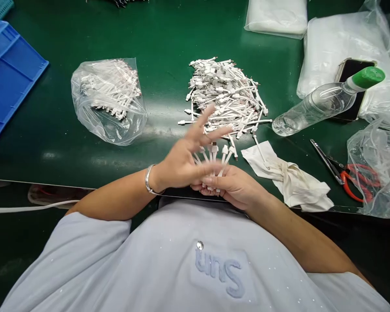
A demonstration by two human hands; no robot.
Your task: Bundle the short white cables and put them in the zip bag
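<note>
My right hand is closed around a fanned bunch of short white connector cables at the near edge of the green table. My left hand, with a silver bracelet on its wrist, has its fingers spread and blurred, and its thumb rests against the bunch. Just beyond the hands lies a loose pile of the same white cables.
A clear bag of white cables lies to the left, a blue tray at far left. A crumpled white cloth, red-handled scissors, a lying plastic bottle, a phone and plastic bags are on the right.
</note>
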